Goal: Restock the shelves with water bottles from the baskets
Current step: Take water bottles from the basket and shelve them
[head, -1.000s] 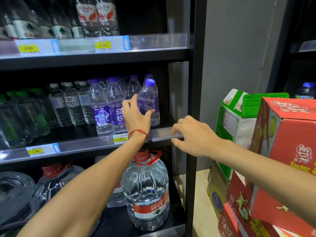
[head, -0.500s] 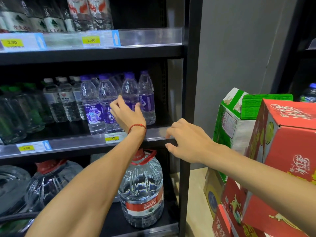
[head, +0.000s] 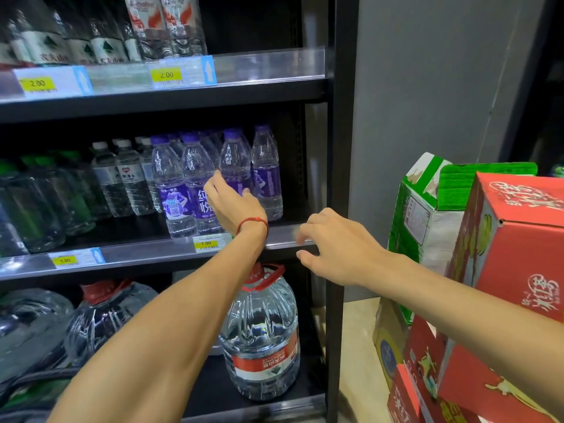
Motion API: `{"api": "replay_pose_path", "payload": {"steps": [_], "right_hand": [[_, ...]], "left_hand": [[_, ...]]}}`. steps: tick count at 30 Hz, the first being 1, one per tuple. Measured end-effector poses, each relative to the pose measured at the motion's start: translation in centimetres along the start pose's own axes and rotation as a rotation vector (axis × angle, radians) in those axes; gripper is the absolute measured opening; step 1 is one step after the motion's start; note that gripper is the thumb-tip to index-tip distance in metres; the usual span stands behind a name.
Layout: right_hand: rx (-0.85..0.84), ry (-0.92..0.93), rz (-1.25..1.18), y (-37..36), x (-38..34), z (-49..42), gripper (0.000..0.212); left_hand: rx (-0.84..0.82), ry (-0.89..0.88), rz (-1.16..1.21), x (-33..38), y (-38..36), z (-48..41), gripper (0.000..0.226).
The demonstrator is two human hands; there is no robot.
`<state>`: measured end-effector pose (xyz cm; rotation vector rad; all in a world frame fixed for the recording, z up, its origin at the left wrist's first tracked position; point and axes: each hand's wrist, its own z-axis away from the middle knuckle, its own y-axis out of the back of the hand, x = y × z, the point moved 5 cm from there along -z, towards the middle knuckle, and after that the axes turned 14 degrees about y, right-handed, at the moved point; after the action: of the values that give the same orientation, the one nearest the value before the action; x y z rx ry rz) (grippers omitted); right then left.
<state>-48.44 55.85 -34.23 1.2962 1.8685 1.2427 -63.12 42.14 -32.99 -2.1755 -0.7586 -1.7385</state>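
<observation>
Fingers (head: 213,185) and thumb of the left hand (head: 236,209) straddle a purple-label water bottle (head: 235,160) upright on the middle shelf (head: 137,254); the hand's back hides whether they clamp it; the right hand (head: 341,251), motion-blurred, hovers loosely curled, empty, by the shelf edge.

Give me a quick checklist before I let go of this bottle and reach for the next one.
1. Bottle stands upright on the middle shelf: ok.
2. Its base sits fully on the shelf: cannot tell, the left hand gripping it hides the base.
3. Right hand free: ok, it holds nothing.
4. Bare shelf in front of the neighbouring bottle for more stock: ok.
5. Basket in sight: not ok, only boxes show at the right.
</observation>
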Motion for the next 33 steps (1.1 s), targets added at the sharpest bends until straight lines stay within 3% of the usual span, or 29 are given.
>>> {"api": "replay_pose_path", "payload": {"steps": [4, 7, 15, 19, 24, 33], "right_hand": [[0.038, 0.001, 0.012, 0.3, -0.9, -0.4, 0.028], [0.119, -0.007, 0.059, 0.6, -2.1, -1.4, 0.024], [0.154, 0.099, 0.158, -2.2, -6.9, -5.1, 0.023], [0.162, 0.187, 0.128, -4.9, -10.5, -6.3, 0.021], [0.194, 0.344, 0.07, -8.1, -15.9, -6.9, 0.024], [0.088, 0.57, -0.117, -15.0, -26.6, -6.0, 0.032]], "left_hand": [[-0.098, -0.166, -0.018, -0.1, 2.2, 0.7, 0.051], [-0.238, -0.455, -0.095, -0.1, 4.8, 1.0, 0.033], [-0.194, -0.953, -0.87, -2.2, 12.9, 0.9, 0.048], [-0.159, -0.977, -1.139, -4.8, 17.0, 1.2, 0.048], [-0.237, -0.931, -1.301, -8.4, 22.8, 1.4, 0.053], [-0.298, -0.568, -1.558, -16.5, 35.7, 3.2, 0.054]]}}
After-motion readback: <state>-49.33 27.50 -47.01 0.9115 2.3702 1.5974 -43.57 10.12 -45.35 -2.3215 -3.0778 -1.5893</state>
